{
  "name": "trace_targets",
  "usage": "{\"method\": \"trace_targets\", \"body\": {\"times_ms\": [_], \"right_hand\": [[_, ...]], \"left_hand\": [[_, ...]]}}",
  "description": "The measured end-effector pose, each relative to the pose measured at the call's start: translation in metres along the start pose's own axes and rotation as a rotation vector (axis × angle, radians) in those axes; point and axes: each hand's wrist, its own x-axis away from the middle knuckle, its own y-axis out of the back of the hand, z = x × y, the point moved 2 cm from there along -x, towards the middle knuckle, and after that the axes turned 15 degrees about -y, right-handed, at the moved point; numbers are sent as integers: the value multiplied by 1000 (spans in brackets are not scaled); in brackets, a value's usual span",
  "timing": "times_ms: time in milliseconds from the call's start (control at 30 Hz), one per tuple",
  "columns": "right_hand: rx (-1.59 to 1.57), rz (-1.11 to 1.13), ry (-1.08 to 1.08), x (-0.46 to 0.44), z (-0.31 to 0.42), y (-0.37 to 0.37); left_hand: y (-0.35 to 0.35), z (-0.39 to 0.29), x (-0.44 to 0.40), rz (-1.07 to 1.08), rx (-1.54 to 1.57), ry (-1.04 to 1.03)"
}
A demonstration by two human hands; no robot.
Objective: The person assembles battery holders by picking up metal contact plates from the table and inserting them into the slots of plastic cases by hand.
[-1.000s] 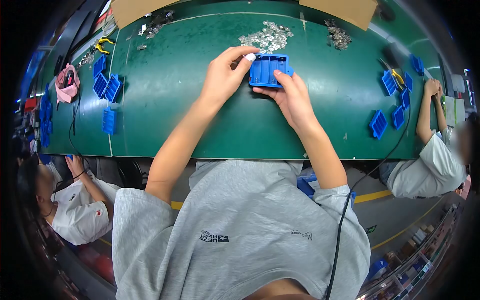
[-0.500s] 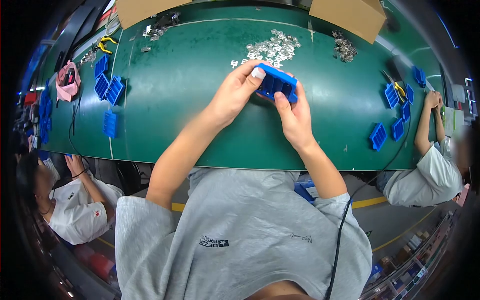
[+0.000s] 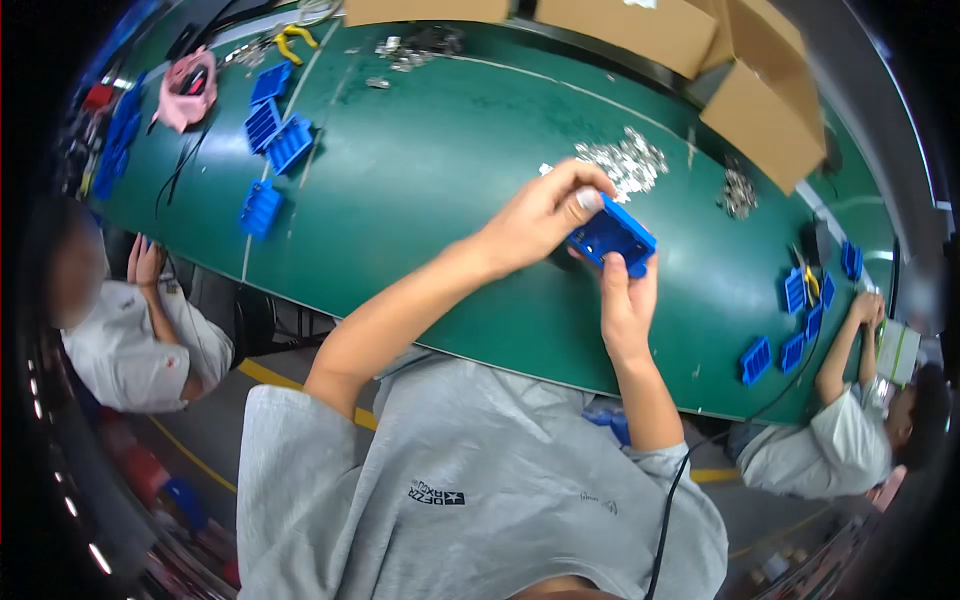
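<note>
A blue plastic case with compartments (image 3: 616,236) is held tilted over the green table. My left hand (image 3: 545,217) grips its upper left corner, with a white cover on the thumb. My right hand (image 3: 629,303) holds the lower right side, thumb on the near edge; its other fingers are partly hidden behind the case. Just beyond the case lies a pile of small shiny metal pieces (image 3: 628,163). The inside of the case is dark, and small parts in it are hard to make out.
Blue cases (image 3: 290,144) and yellow-handled pliers (image 3: 296,43) lie left, near a pink pouch (image 3: 187,90). More blue cases (image 3: 756,360) are at right. Cardboard boxes (image 3: 765,125) line the far edge. A person sits on each side; a black cable (image 3: 672,500) hangs over my shirt.
The view has turned, so the table looks slanted. The blue case has gone from facing me squarely to tilted and rotated, with both my hands still on it.
</note>
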Motion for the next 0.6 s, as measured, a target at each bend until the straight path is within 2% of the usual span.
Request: {"method": "trace_targets", "body": {"times_ms": [33, 67, 167, 233, 333, 433, 567, 600], "right_hand": [[-111, 26, -45, -3, 1, -1], [-81, 28, -41, -4, 6, -2], [-164, 26, -141, -8, 6, 5], [-172, 70, -177, -7, 10, 0], [-155, 77, -202, -9, 8, -3], [-127, 93, -222, -11, 4, 1], [-160, 115, -247, -10, 7, 2], [-171, 118, -255, -9, 7, 2]], "left_hand": [[17, 0, -12, -23, -87, -175], [51, 0, -23, -134, -312, -227], [176, -2, -28, -429, -1072, -257], [215, -9, -12, -487, -1236, -123], [220, -5, -11, -368, -1586, -246], [219, 0, -11, -357, -1515, -71], [208, -6, -17, -366, -1502, -18], [205, -5, -17, -365, -1416, -38]]}}
